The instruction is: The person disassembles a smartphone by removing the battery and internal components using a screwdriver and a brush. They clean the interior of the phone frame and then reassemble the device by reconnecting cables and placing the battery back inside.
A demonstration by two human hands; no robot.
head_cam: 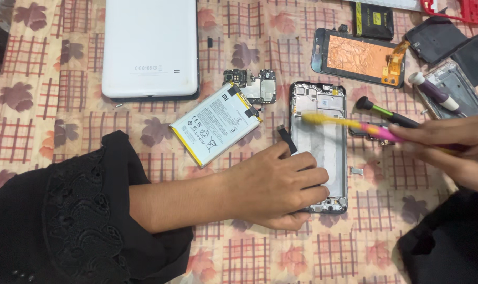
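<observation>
A: Phone frame [320, 150], opened and stripped, is seen lying flat on the cloth-covered bench [49, 121], near the middle. How is it being held?

B: It is pinned at its lower left edge by the left hand [273, 185], fingers curled over the rim. A black ribbon strip [287, 140] is seen just above the knuckles.

A: And the right hand [454, 150]?

B: It is closed around a toothbrush [349, 125], pink-handled with yellow bristles; the head is held over the upper part of the frame, blurred.

A: Surroundings noted?

B: A white battery [216, 124] lies just left of the frame, a circuit board [251, 85] above it, a white tablet [150, 47] further up. A screen assembly [357, 57] and a screwdriver [387, 115] are at the right.
</observation>
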